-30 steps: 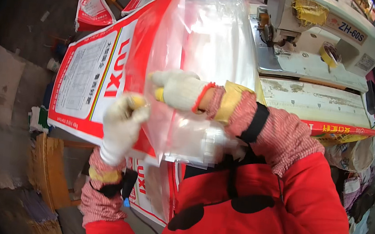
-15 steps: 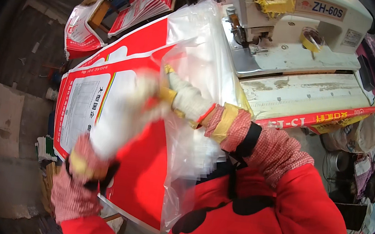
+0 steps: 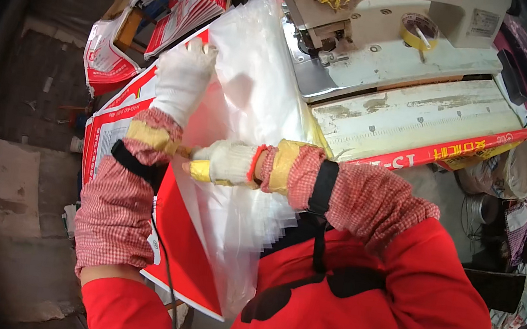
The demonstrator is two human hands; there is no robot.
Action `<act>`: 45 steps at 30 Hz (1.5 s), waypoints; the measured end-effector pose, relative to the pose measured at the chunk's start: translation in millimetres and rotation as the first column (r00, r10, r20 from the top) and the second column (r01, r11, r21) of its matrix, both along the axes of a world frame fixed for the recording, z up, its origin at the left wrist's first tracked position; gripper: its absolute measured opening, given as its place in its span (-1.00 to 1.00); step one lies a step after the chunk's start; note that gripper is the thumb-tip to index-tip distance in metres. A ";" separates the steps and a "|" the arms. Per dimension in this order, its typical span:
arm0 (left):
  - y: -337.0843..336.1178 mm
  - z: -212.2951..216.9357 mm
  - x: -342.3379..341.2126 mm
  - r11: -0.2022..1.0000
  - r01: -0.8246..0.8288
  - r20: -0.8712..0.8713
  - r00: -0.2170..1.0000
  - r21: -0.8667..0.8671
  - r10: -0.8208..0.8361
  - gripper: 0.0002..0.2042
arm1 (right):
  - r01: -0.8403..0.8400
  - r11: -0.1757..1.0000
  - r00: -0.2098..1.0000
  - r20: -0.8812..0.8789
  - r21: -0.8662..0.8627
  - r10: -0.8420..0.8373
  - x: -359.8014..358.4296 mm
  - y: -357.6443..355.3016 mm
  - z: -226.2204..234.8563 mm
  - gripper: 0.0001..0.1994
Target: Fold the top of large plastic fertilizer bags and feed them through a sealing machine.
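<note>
My left hand (image 3: 185,79), in a white knit glove, reaches over the far part of a red and white printed bag (image 3: 191,241). Its fingers are stretched forward and lie on the bag's far edge. Closer to me, my right hand (image 3: 227,163) points left beside my left wrist, its glove wrapped with yellow tape at the fingers. Those fingers are closed at the edge of a clear plastic bag (image 3: 233,226); their tips are partly hidden. Several more clear plastic bags lie layered under and beyond my right hand, up to the machine.
A white sewing machine (image 3: 382,54) stands at the far right, with a roll of yellow tape (image 3: 419,32) on its bed. In front of it is a white board with a ruler scale (image 3: 413,120). Folded printed bags (image 3: 190,14) are piled at the far left.
My left hand has moved away from me to the bag's far edge. My right hand has come nearer and left. The view has shifted, and the clear plastic now covers more of the red print.
</note>
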State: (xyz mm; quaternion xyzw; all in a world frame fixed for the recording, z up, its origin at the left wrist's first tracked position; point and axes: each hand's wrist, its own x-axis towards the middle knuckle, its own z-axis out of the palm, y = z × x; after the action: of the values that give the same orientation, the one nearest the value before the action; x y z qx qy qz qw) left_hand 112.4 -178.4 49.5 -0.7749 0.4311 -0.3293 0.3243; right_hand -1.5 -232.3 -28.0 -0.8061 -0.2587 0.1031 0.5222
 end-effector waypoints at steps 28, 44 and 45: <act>-83.5 146.4 -9.3 0.936 -0.341 -0.169 0.921 0.092 0.352 -0.69 | 0.926 0.339 0.314 0.162 0.165 -0.936 -124.6 -118.2 -32.0 -0.53; -62.2 143.8 22.6 0.838 -0.459 -0.625 0.756 -0.294 0.195 -0.56 | 0.392 0.920 0.851 -0.380 -0.001 -0.363 -103.6 -106.8 -10.8 -0.68; -54.3 151.5 47.9 0.830 -0.469 -0.624 0.756 -0.302 0.200 -0.56 | 0.380 0.925 0.857 -0.374 -0.007 -0.355 -103.3 -103.2 -5.6 -0.68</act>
State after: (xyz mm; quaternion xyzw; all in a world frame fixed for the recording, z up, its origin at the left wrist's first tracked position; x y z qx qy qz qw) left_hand 160.4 -232.8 201.0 -0.9552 0.2711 -0.1070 0.0517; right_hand -104.8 -335.6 -33.6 -0.7887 -0.0009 0.1422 0.5981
